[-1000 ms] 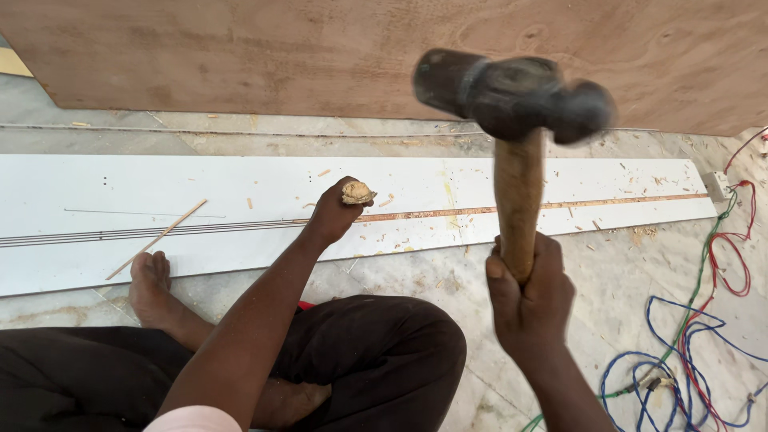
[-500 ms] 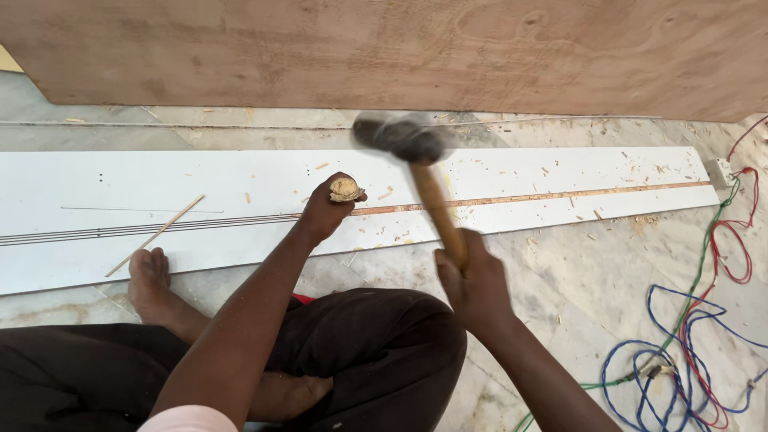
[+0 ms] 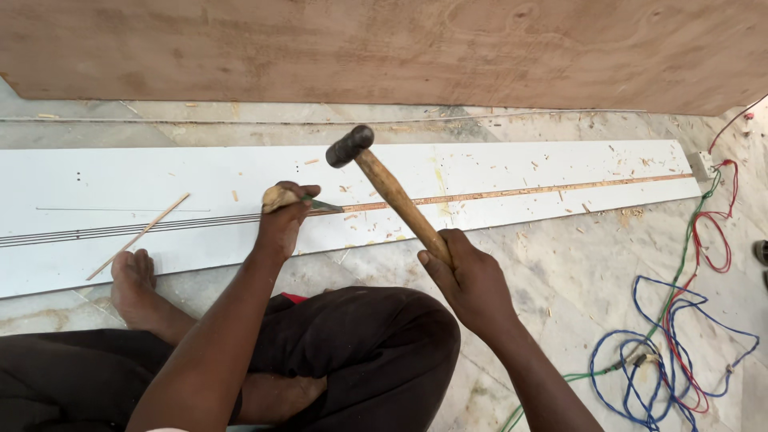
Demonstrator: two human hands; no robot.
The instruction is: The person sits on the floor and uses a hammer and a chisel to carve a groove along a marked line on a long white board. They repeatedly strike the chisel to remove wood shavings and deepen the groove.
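We're mid-groove: left hand [image 3: 282, 224] grips chisel [image 3: 308, 203] on white board [image 3: 496, 172], right hand [image 3: 472, 280] fisted on hammer [image 3: 384, 188]. Strip cut to chisel's right; pencil lines to left uncut.

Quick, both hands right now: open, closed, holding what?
Left hand: closed around a wooden-handled chisel, blade on the white panel.
Right hand: closed around the hammer handle, head raised.
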